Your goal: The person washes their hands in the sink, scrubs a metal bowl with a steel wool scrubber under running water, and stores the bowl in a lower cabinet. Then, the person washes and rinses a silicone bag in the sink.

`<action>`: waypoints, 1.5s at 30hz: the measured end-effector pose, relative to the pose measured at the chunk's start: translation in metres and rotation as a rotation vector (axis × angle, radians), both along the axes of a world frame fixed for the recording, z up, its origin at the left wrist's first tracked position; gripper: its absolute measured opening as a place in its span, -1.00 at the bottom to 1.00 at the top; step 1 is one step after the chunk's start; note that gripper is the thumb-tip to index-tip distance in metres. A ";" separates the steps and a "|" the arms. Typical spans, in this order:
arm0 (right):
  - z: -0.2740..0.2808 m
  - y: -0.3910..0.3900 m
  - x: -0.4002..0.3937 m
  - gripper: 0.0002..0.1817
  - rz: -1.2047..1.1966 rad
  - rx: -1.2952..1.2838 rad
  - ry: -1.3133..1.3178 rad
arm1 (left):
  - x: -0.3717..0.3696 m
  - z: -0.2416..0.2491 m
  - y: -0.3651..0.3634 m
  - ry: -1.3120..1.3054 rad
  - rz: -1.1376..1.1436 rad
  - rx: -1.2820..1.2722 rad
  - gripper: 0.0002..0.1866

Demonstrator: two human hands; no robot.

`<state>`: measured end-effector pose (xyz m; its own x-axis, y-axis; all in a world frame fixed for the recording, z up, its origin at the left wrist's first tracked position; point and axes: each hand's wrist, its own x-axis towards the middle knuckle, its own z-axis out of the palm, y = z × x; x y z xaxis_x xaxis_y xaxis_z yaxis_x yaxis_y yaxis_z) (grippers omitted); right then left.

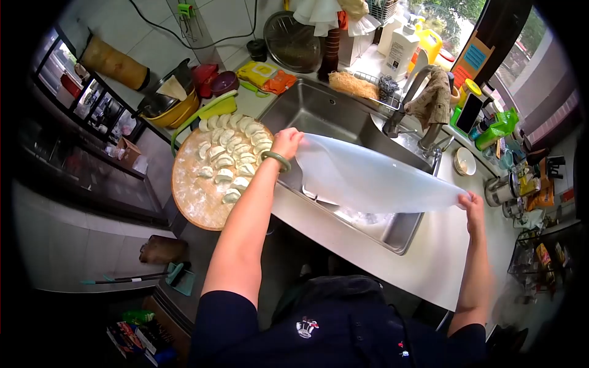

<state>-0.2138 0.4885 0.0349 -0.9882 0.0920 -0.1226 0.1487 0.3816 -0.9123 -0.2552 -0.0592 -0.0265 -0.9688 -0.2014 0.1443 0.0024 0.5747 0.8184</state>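
Observation:
Stretched over the sink [402,240] is a translucent whitish plastic sheet [368,175], sagging a little between my hands. My left hand [287,143], with a green bangle on its wrist, pinches the sheet's left end. At the other end, above the counter right of the sink, my right hand [472,210] has its fingers closed on the sheet's corner. Beside my left forearm lies a round wooden board [190,190] dusted with flour. Rows of dumplings [224,161] cover much of its upper and right part. The sheet hides the middle of the sink.
A faucet [399,122] with a cloth [431,98] hung nearby stands behind the sink. A small bowl [464,161] sits on the counter to the right. Bottles, including a white one [402,52], line the windowsill. Yellow wipes packs [257,72] lie behind the board.

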 end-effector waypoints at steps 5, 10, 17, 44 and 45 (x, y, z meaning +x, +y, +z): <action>0.015 -0.018 -0.013 -0.70 0.095 -0.399 -0.087 | -0.013 -0.010 -0.011 -0.205 -0.156 0.339 -0.76; 0.007 -0.016 -0.051 -0.69 0.067 -0.417 -0.003 | -0.017 0.021 -0.006 -0.370 -0.150 0.434 -0.74; -0.054 -0.042 -0.091 -0.69 -0.070 0.228 0.031 | -0.032 0.003 0.057 -0.454 0.337 0.734 -0.67; -0.001 -0.161 -0.004 -0.81 0.336 -0.325 -0.104 | 0.096 0.003 0.293 0.199 -0.211 0.433 -0.55; -0.009 -0.158 -0.007 -0.82 0.349 -0.253 0.013 | 0.099 0.003 0.294 0.201 -0.206 0.512 -0.59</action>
